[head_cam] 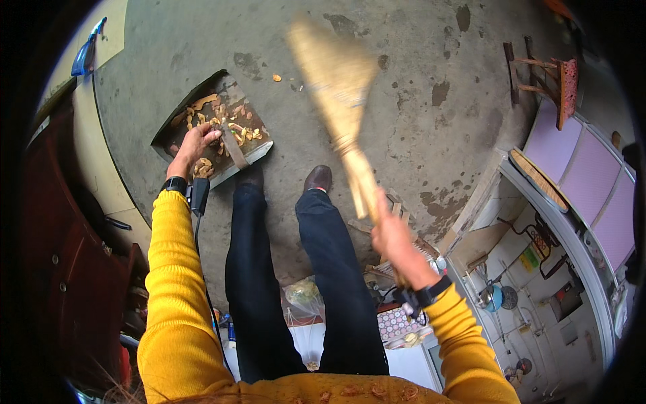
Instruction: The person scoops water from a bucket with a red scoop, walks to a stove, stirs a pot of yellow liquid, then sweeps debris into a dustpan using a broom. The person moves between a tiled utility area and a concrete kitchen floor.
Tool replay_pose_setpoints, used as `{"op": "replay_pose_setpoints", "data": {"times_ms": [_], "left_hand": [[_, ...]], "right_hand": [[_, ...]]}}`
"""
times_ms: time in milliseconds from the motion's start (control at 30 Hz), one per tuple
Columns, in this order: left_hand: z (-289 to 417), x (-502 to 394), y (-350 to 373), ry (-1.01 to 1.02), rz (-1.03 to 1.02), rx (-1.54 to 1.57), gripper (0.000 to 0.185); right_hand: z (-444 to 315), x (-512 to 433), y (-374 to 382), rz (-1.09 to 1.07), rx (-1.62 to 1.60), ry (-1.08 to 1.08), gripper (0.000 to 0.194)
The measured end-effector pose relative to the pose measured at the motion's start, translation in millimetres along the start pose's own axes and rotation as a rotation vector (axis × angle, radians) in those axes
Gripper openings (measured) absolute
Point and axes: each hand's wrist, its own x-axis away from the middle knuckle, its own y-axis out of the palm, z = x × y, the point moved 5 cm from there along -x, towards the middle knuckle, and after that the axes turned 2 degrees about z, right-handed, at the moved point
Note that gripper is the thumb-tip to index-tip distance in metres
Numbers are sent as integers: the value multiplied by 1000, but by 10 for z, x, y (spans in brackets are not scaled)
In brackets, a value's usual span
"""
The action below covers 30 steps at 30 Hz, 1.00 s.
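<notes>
My left hand (pixel 194 144) is closed at the upper end of the strap handle of a worn metal dustpan (pixel 258 154). Brown and yellowish peel-like scraps (pixel 204 101) lie in the pan, with a larger clump near its left side. In my right hand (pixel 396 240) is the handle of a straw broom (pixel 335 76). Motion blurs the broom's wide head, which points away from me over the concrete floor (pixel 424 30). One small orange-brown scrap (pixel 276 78) lies on the floor between dustpan and broom.
A wooden stool (pixel 540 86) with a red patterned seat is at the upper right. Purple panels (pixel 580 156) and a doorway frame (pixel 570 222) line the right. Dark red wooden furniture (pixel 65 252) occupies the left. A clear plastic bag (pixel 305 298) sits behind my legs.
</notes>
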Motion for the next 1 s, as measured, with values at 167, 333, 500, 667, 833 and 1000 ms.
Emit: {"op": "replay_pose_setpoints", "data": {"times_ms": [167, 333, 500, 667, 833, 1000], "left_hand": [[123, -147, 15, 3, 17, 69, 36], [277, -30, 56, -34, -90, 82, 33], [383, 52, 82, 6, -74, 112, 36], [279, 152, 94, 2, -91, 88, 30], [164, 81, 218, -65, -77, 127, 24], [199, -55, 241, -29, -45, -29, 30]], "right_hand": [[-310, 725, -267, -334, -409, -166, 84], [31, 1063, -626, -176, -200, 25, 87], [472, 1110, -655, -96, -288, 244, 82], [664, 1131, -694, 125, -430, 311, 76], [889, 858, -699, 293, -209, 377, 77], [687, 529, -303, 248, -137, 346, 83]]}}
